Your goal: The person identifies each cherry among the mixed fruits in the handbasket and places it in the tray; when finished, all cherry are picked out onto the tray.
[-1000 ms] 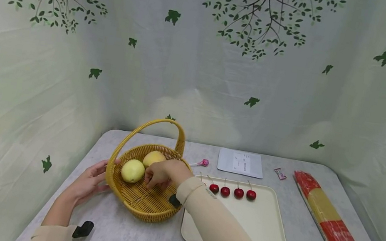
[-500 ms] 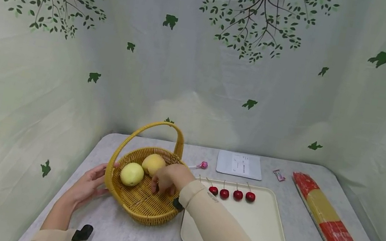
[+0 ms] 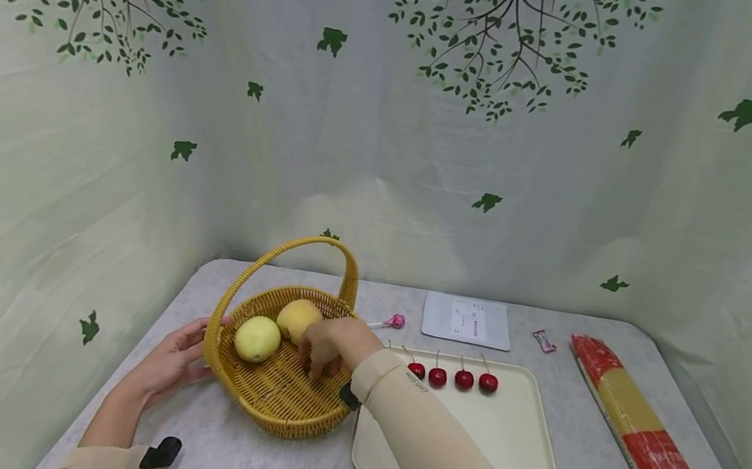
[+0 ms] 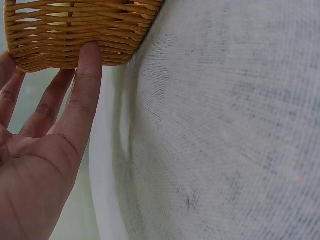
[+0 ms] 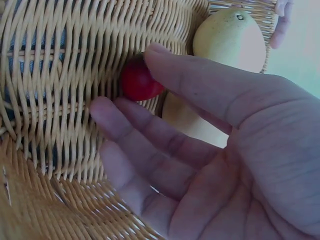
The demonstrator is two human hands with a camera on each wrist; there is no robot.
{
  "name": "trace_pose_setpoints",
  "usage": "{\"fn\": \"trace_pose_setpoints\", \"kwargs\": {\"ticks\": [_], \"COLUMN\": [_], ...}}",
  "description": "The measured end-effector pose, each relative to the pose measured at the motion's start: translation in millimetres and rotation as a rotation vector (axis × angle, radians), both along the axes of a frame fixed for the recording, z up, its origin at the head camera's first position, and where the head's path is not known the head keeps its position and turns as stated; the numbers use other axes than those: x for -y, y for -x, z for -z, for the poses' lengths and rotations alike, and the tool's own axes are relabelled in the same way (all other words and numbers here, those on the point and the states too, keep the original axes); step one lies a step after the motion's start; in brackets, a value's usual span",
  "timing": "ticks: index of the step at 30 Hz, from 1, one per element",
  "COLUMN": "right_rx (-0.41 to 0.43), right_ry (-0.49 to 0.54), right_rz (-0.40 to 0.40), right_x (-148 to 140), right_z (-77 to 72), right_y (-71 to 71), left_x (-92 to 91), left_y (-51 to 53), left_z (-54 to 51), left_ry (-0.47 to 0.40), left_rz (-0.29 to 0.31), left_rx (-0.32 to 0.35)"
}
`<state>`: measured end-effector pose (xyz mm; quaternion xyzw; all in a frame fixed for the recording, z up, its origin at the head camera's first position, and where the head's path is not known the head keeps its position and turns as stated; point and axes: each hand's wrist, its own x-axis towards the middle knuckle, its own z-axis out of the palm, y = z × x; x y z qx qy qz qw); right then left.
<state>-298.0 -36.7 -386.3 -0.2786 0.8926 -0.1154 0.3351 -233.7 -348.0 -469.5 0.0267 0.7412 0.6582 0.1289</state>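
A wicker basket (image 3: 275, 407) with a tall handle stands on the left of the table, holding two round pale yellow fruits (image 3: 257, 340). My right hand (image 3: 329, 346) reaches down inside it, beside the farther fruit. Thumb and index finger pinch a red cherry (image 5: 140, 80) close to the woven wall, as the right wrist view shows; the head view hides this cherry. My left hand (image 3: 173, 362) touches the outside of the basket at its left, fingers extended and spread. In the left wrist view, one straight finger (image 4: 87, 75) lies against the weave.
Right of the basket lies a cream tray (image 3: 497, 450) with a row of cherries (image 3: 464, 380), partly behind my right sleeve. Behind are a lollipop (image 3: 395, 320), a silver pouch (image 3: 468, 320) and a small wrapped candy (image 3: 544, 341). A red-and-yellow noodle packet (image 3: 641, 428) lies far right.
My right hand has shifted a little to the right inside the basket, away from the two yellow fruits. The left hand stays at the basket's side. The head view has tilted slightly.
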Motion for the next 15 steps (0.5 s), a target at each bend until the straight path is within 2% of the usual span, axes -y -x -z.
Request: {"fn": "trace_pose_setpoints", "kwargs": {"ticks": [8, 15], "right_rx": [0.018, -0.014], "right_ry": [0.035, 0.013], "right_rz": [0.002, 0.003], "right_x": [-1.7, 1.7], "right_z": [-0.8, -1.7], "right_y": [-2.1, -4.2], "left_x": [1.8, 1.1], "left_y": [-1.1, -1.4], "left_z": [-0.4, -1.9], "left_ry": [-0.013, -0.008], "left_rz": [0.019, 0.022], "left_rx": [-0.009, -0.010]}}
